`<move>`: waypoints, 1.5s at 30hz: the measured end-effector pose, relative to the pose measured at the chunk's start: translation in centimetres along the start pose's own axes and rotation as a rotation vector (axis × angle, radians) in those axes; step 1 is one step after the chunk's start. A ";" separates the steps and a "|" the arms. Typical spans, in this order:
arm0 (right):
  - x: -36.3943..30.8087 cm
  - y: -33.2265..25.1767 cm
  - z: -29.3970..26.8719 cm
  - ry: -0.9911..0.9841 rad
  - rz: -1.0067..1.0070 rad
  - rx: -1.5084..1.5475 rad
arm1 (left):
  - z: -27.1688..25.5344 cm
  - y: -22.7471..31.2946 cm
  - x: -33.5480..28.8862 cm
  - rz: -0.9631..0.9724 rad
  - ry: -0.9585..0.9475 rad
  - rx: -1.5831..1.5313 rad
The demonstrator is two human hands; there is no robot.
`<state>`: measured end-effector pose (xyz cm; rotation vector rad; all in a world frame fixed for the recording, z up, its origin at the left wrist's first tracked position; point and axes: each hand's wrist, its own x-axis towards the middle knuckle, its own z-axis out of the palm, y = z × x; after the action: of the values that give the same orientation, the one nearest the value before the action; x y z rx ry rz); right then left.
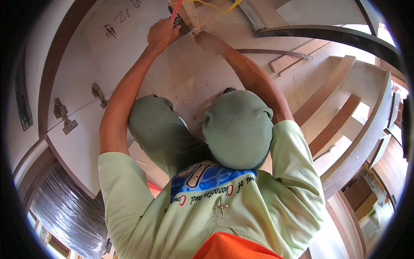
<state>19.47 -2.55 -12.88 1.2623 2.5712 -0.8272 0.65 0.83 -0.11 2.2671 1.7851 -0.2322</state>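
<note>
At the top of the head view my left hand point(162, 34) is closed beside a dark object point(183, 28), whose kind I cannot make out. A pink-red strip point(176, 10) rises just above its fingers. To the right, my right hand point(210, 42) is slightly blurred, its fingertips drawn together at the lower end of a pale wooden strip point(189, 13). Whatever lies between those fingertips is too small to name. Both arms reach forward past my bent knees point(237, 129), over a pale, dusty board surface point(185, 77).
A yellow cord point(222, 9) runs along the top. Metal hinges point(64, 115) are fixed to a white panel at left, above a plastic-wrapped roll point(69, 211). At right stands a frame with wooden slats point(330, 93); a loose board point(297, 56) and a thin curved strip point(276, 52) lie nearer.
</note>
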 end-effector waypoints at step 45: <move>2.0 1.3 -1.7 -0.011 -0.178 -0.258 | -0.9 1.0 -1.1 0.026 0.089 -0.083</move>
<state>19.35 0.34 -12.71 0.9649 2.7034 -0.5042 1.32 -0.15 1.11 2.2739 1.7724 -0.0518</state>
